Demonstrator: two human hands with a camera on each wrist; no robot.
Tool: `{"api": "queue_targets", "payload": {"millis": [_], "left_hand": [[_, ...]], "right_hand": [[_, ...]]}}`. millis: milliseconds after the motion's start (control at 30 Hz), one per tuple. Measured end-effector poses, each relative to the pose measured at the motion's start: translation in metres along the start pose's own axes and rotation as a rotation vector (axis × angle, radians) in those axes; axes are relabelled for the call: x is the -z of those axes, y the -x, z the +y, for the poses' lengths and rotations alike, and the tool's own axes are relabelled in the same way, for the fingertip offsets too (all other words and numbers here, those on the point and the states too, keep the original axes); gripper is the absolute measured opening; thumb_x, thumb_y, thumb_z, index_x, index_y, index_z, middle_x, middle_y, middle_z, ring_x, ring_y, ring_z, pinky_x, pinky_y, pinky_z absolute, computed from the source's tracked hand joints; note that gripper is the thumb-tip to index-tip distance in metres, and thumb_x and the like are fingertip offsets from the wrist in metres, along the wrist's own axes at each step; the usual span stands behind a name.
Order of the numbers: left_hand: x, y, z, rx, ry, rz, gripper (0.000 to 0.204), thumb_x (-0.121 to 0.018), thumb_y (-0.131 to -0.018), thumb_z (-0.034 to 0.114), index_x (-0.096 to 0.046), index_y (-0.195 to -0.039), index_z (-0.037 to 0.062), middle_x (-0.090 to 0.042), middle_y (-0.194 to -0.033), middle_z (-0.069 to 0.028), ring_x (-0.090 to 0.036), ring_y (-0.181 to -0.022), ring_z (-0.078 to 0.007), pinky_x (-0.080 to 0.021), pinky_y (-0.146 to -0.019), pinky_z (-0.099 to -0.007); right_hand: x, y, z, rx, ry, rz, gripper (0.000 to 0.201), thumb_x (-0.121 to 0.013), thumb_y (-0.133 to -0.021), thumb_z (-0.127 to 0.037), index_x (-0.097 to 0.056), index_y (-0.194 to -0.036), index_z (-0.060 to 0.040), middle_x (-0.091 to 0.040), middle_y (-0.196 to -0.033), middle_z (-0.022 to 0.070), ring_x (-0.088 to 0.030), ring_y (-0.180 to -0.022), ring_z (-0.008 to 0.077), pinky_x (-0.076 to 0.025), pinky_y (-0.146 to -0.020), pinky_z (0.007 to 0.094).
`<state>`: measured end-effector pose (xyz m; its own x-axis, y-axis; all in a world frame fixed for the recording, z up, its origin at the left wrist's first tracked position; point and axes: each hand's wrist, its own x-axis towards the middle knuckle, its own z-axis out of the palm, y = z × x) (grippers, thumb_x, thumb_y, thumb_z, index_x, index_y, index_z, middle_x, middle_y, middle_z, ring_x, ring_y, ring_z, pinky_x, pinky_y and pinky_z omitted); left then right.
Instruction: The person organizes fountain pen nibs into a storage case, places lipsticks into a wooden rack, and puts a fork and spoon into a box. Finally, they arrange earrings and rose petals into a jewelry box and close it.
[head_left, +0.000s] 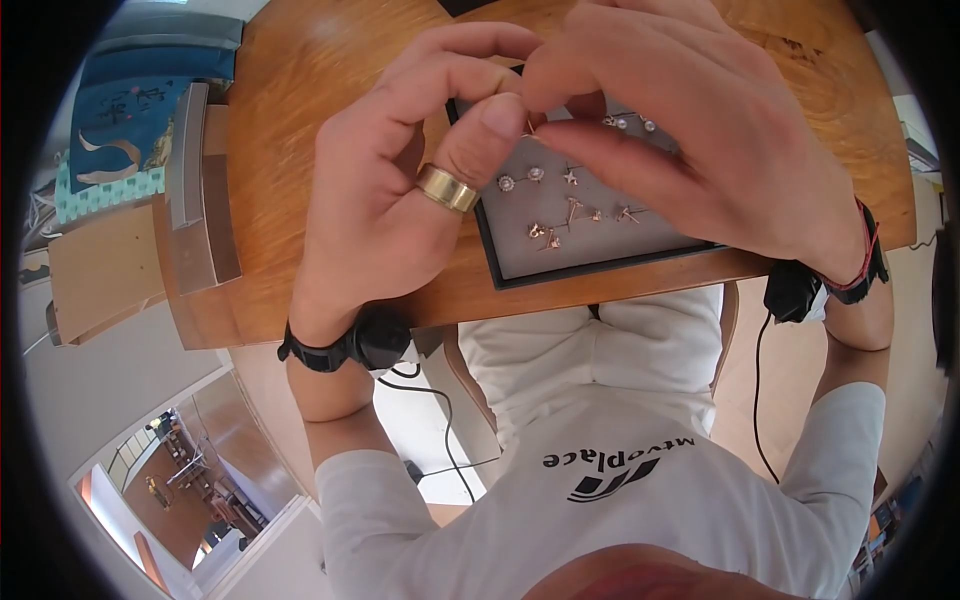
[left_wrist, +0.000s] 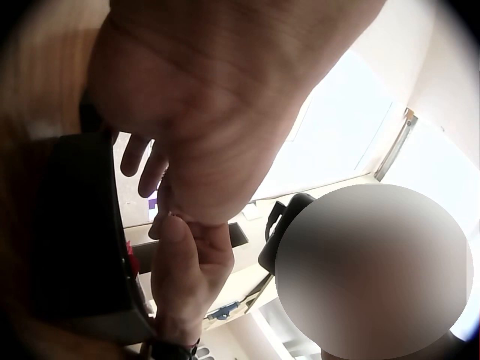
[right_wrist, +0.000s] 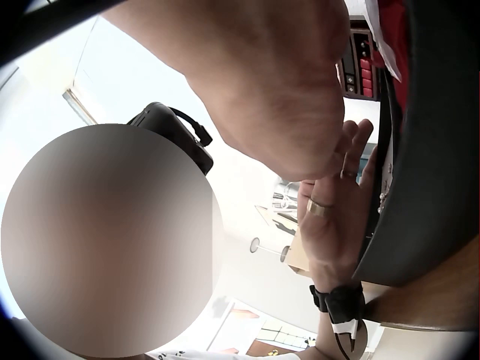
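Observation:
Over the tray, my left hand and right hand meet fingertip to fingertip. Between them they pinch a small gold-coloured earring, of which only a thin bit shows. A wide gold ring sits on the left thumb. Below the hands lies a black-edged tray with a grey lining. Several stud earrings are set out on it, some rose-gold with stones, others with pearl-like or clear tops. The right hand covers part of the tray's far side.
The tray lies near the front edge of a wooden table. At the left stand a blue printed bag and a cardboard box. Cables hang from the wrist cameras. In the right wrist view, a box with red compartments shows beyond the hand.

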<state>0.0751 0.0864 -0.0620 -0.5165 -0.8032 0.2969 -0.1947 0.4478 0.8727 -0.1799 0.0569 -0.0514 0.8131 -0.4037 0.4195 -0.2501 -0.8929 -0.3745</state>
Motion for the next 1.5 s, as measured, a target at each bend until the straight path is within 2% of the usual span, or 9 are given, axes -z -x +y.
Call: {"api": "queue_targets", "payload": {"millis": [433,533,633,733,933,1133,1333,1433,1500], "left_hand": [[0.005,0.003,0.005,0.049,0.032,-0.004,0.019,-0.063,-0.109,0.013,-0.07,-0.107,-0.0046,-0.064,-0.133,-0.0101,-0.059,-0.112,-0.0155,-0.044,-0.101,-0.0311],[0.019,0.01,-0.021,0.126,0.17,0.053,0.019,-0.062,-0.11,0.012,-0.071,-0.107,-0.0048,-0.064,-0.133,-0.012,-0.06,-0.112,-0.0163,-0.043,-0.101,-0.0309],[0.01,0.004,-0.029,-0.136,0.182,0.245,0.018,-0.062,-0.109,0.009,-0.072,-0.109,-0.0053,-0.064,-0.135,-0.014,-0.06,-0.112,-0.0166,-0.043,-0.103,-0.0315],[0.01,0.004,-0.008,-0.088,0.351,0.092,0.016,-0.063,-0.108,0.006,-0.072,-0.113,-0.0063,-0.065,-0.136,-0.014,-0.061,-0.116,-0.0177,-0.043,-0.106,-0.0329],[-0.004,0.001,0.005,-0.144,0.217,0.048,0.018,-0.065,-0.108,0.006,-0.071,-0.119,-0.0075,-0.065,-0.136,-0.012,-0.061,-0.122,-0.0181,-0.042,-0.111,-0.0317],[0.008,0.01,-0.013,0.008,0.125,0.088,0.019,-0.064,-0.109,0.005,-0.07,-0.122,-0.0065,-0.068,-0.133,-0.0113,-0.061,-0.123,-0.016,-0.042,-0.11,-0.0298],[-0.004,0.001,-0.001,-0.151,0.045,0.028,0.018,-0.065,-0.108,0.004,-0.069,-0.123,-0.0064,-0.068,-0.133,-0.0126,-0.062,-0.121,-0.018,-0.044,-0.109,-0.0317],[-0.007,0.001,0.005,-0.058,0.087,0.201,0.017,-0.066,-0.107,0.004,-0.07,-0.121,-0.0062,-0.068,-0.133,-0.0151,-0.063,-0.12,-0.0204,-0.045,-0.108,-0.0335],[-0.002,0.0,0.003,-0.214,0.112,0.099,0.017,-0.068,-0.106,0.004,-0.071,-0.119,-0.0061,-0.068,-0.134,-0.0167,-0.063,-0.119,-0.0214,-0.045,-0.108,-0.0345]], "right_hand": [[0.0,0.001,0.0,-0.004,-0.008,0.016,0.014,-0.071,-0.097,-0.016,-0.064,-0.094,-0.0047,-0.057,-0.094,0.0091,-0.054,-0.091,0.027,-0.044,-0.082,0.0378],[-0.001,0.001,0.0,-0.005,-0.009,0.021,0.014,-0.071,-0.097,-0.016,-0.064,-0.095,-0.0046,-0.058,-0.094,0.0092,-0.054,-0.09,0.0271,-0.044,-0.082,0.0378],[-0.001,0.0,-0.001,-0.007,-0.013,0.024,0.014,-0.071,-0.097,-0.016,-0.064,-0.095,-0.0046,-0.058,-0.094,0.0093,-0.054,-0.09,0.0272,-0.044,-0.082,0.0379],[-0.001,0.001,-0.001,-0.01,-0.013,0.025,0.014,-0.071,-0.097,-0.016,-0.064,-0.095,-0.0045,-0.058,-0.094,0.0093,-0.054,-0.09,0.0273,-0.044,-0.082,0.038],[-0.001,0.001,0.0,-0.01,-0.016,0.028,0.014,-0.071,-0.097,-0.016,-0.063,-0.095,-0.0044,-0.058,-0.093,0.0095,-0.054,-0.09,0.0276,-0.044,-0.082,0.0382],[-0.001,0.001,0.0,-0.012,-0.019,0.029,0.014,-0.07,-0.097,-0.016,-0.063,-0.096,-0.0043,-0.058,-0.093,0.0096,-0.055,-0.09,0.0278,-0.045,-0.082,0.0383],[0.0,0.002,-0.001,-0.01,-0.019,0.035,0.014,-0.07,-0.097,-0.016,-0.063,-0.096,-0.0042,-0.058,-0.093,0.0098,-0.055,-0.089,0.028,-0.045,-0.081,0.0385],[-0.001,0.001,-0.001,-0.01,-0.018,0.034,0.014,-0.07,-0.097,-0.016,-0.063,-0.096,-0.0042,-0.058,-0.093,0.0099,-0.055,-0.089,0.0281,-0.045,-0.081,0.0386],[-0.001,0.001,-0.001,-0.01,-0.019,0.033,0.014,-0.07,-0.097,-0.016,-0.063,-0.096,-0.0041,-0.058,-0.093,0.0099,-0.055,-0.089,0.0282,-0.045,-0.081,0.0387]]}}
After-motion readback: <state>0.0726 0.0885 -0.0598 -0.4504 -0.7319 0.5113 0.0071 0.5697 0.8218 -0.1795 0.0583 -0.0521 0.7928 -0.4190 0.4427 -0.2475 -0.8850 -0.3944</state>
